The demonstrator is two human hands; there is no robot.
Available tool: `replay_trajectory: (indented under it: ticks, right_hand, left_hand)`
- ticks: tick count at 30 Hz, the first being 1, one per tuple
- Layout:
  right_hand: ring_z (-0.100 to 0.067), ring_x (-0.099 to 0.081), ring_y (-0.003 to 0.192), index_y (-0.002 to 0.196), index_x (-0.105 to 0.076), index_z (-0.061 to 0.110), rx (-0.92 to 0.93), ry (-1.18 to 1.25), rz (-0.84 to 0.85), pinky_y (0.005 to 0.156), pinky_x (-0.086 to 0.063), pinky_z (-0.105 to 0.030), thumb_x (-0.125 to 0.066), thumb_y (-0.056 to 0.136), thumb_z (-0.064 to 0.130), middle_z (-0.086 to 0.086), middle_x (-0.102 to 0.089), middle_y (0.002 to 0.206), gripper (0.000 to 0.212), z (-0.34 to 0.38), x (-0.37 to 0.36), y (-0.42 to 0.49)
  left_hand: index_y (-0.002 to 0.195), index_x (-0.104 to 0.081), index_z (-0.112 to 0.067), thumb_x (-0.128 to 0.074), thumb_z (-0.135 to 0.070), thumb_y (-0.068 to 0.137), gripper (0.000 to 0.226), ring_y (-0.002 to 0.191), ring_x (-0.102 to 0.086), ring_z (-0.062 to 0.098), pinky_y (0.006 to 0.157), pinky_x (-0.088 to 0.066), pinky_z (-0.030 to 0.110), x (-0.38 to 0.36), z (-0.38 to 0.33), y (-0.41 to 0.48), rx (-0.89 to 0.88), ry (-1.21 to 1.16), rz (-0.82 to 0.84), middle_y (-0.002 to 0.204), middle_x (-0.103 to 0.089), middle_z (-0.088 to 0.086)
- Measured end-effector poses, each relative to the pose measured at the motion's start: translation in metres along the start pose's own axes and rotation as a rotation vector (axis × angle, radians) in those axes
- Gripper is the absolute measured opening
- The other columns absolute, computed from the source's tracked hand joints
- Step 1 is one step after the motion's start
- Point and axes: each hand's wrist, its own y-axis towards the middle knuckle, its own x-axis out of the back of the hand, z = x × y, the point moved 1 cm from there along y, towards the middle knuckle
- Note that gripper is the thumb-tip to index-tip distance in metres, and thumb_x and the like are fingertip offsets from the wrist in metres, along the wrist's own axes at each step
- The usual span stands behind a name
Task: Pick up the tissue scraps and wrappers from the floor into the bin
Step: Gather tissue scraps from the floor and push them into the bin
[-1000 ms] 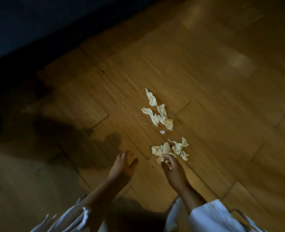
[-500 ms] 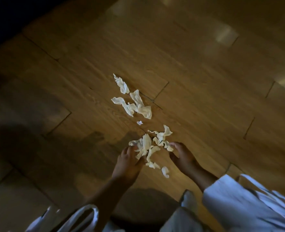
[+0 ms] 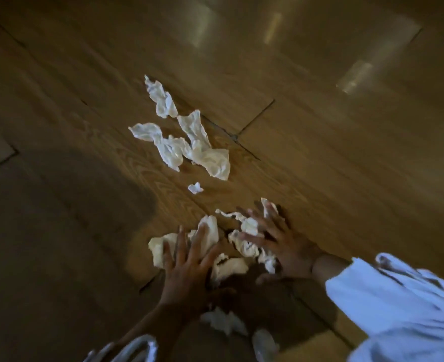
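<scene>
starting left: leave the far cluster of tissue scraps (image 3: 184,147) and the lone small scrap (image 3: 195,188) lying on the wooden floor (image 3: 320,152), well apart from both hands, for a later pass. on to the left hand (image 3: 187,265) now: flat and spread wide, pressing down on the pale edge of the near pile (image 3: 231,267), gripping nothing yet. sweep it inward toward the middle rather than lifting early. in the middle, keep the near pile bunched between the two palms; light stuff, likely to slip out sideways if squeezed loosely. over to the right hand (image 3: 286,246): blurred, but splayed just as wide over the pile's other side, holding nothing. rake it leftward to meet the other, then curl all fingers under and scoop as one bundle. mind the loose scrap (image 3: 222,322) nearer the body, just below the left wrist. no bin in view, and no telling wrappers from tissue here.
</scene>
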Motion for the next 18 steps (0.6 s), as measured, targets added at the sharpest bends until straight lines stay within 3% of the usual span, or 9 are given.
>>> replay_trajectory:
  ticks: [1, 3, 6, 8, 10, 12, 14, 16, 18]
  right_hand:
    - [-0.04, 0.009, 0.141, 0.145, -0.002, 0.044, 0.043, 0.001, -0.024, 0.106, -0.005, -0.065, -0.036, 0.075, 0.079, 0.004, 0.018, 0.157, 0.084, -0.003, -0.006, 0.011]
    - [-0.035, 0.006, 0.142, 0.144, -0.008, 0.045, 0.079, 0.027, -0.039, 0.106, -0.007, -0.065, -0.038, 0.082, 0.069, 0.005, 0.005, 0.157, 0.072, -0.004, -0.01, 0.032]
    - [-0.029, -0.023, 0.134, 0.132, -0.039, 0.03, 0.046, 0.134, -0.143, 0.101, -0.03, -0.063, -0.034, 0.09, 0.052, -0.001, -0.041, 0.144, 0.047, -0.005, -0.009, 0.047]
    - [-0.026, -0.035, 0.123, 0.119, -0.046, 0.021, -0.011, 0.253, -0.251, 0.1, -0.042, -0.047, -0.033, 0.094, 0.04, -0.003, -0.05, 0.131, 0.034, -0.002, -0.009, 0.047]
    - [-0.021, -0.039, 0.109, 0.112, -0.044, 0.018, -0.109, 0.316, -0.31, 0.093, -0.036, -0.038, -0.042, 0.084, 0.026, -0.003, -0.048, 0.12, 0.03, 0.001, -0.012, 0.044]
    - [-0.022, -0.044, 0.099, 0.107, -0.045, 0.017, -0.199, 0.332, -0.315, 0.085, -0.035, -0.03, -0.043, 0.076, 0.022, -0.011, -0.059, 0.107, 0.031, -0.002, -0.009, 0.041]
    - [-0.032, -0.056, 0.094, 0.109, -0.052, 0.013, -0.277, 0.389, -0.267, 0.081, -0.038, -0.028, -0.047, 0.08, 0.019, -0.018, -0.066, 0.099, 0.03, -0.008, -0.004, 0.032]
    - [-0.036, -0.061, 0.095, 0.119, -0.057, 0.007, -0.347, 0.455, -0.246, 0.085, -0.043, -0.033, -0.05, 0.084, 0.015, -0.019, -0.066, 0.106, 0.037, -0.012, 0.004, 0.02]
    - [-0.032, -0.061, 0.097, 0.123, -0.057, 0.013, -0.424, 0.495, -0.287, 0.086, -0.046, -0.037, -0.046, 0.087, 0.02, -0.015, -0.066, 0.109, 0.038, -0.011, 0.01, 0.002]
  left_hand:
    - [0.131, -0.04, -0.037, -0.027, -0.083, 0.072, 0.076, 0.129, -0.028, 0.037, 0.094, -0.033, 0.061, -0.005, 0.004, 0.003, -0.026, -0.003, -0.032, 0.143, -0.036, 0.006]
    - [0.118, -0.047, -0.036, -0.031, -0.073, 0.078, 0.056, 0.121, -0.036, 0.028, 0.091, -0.046, 0.054, -0.004, 0.015, 0.012, -0.052, 0.021, -0.089, 0.132, -0.046, 0.002]
    - [0.107, -0.047, -0.032, -0.045, -0.056, 0.067, 0.047, 0.102, -0.051, 0.023, 0.069, -0.059, 0.044, 0.015, 0.029, 0.017, -0.04, 0.021, -0.148, 0.112, -0.05, -0.001]
    - [0.104, -0.049, -0.03, -0.074, -0.048, 0.053, 0.059, 0.09, -0.065, 0.026, 0.065, -0.059, 0.041, 0.018, 0.036, 0.01, -0.043, -0.018, -0.136, 0.105, -0.059, 0.0]
    - [0.102, -0.049, -0.028, -0.086, -0.042, 0.036, 0.078, 0.082, -0.068, 0.027, 0.064, -0.057, 0.04, 0.014, 0.041, 0.001, -0.026, -0.087, -0.077, 0.101, -0.059, 0.001]
    - [0.102, -0.047, -0.026, -0.08, -0.044, 0.043, 0.069, 0.082, -0.066, 0.029, 0.068, -0.054, 0.043, 0.013, 0.045, 0.005, -0.004, -0.112, -0.09, 0.1, -0.056, 0.003]
    - [0.106, -0.052, -0.02, -0.055, -0.05, 0.063, 0.052, 0.089, -0.064, 0.035, 0.077, -0.051, 0.05, 0.014, 0.043, 0.014, 0.048, -0.129, -0.108, 0.102, -0.061, 0.011]
    - [0.115, -0.057, -0.012, -0.03, -0.059, 0.07, 0.071, 0.109, -0.055, 0.038, 0.095, -0.04, 0.051, 0.021, 0.037, 0.019, 0.114, -0.22, -0.071, 0.116, -0.059, 0.014]
    - [0.116, -0.057, -0.013, -0.021, -0.07, 0.066, 0.083, 0.116, -0.05, 0.032, 0.101, -0.033, 0.044, 0.028, 0.032, 0.019, 0.185, -0.296, -0.057, 0.121, -0.056, 0.009]
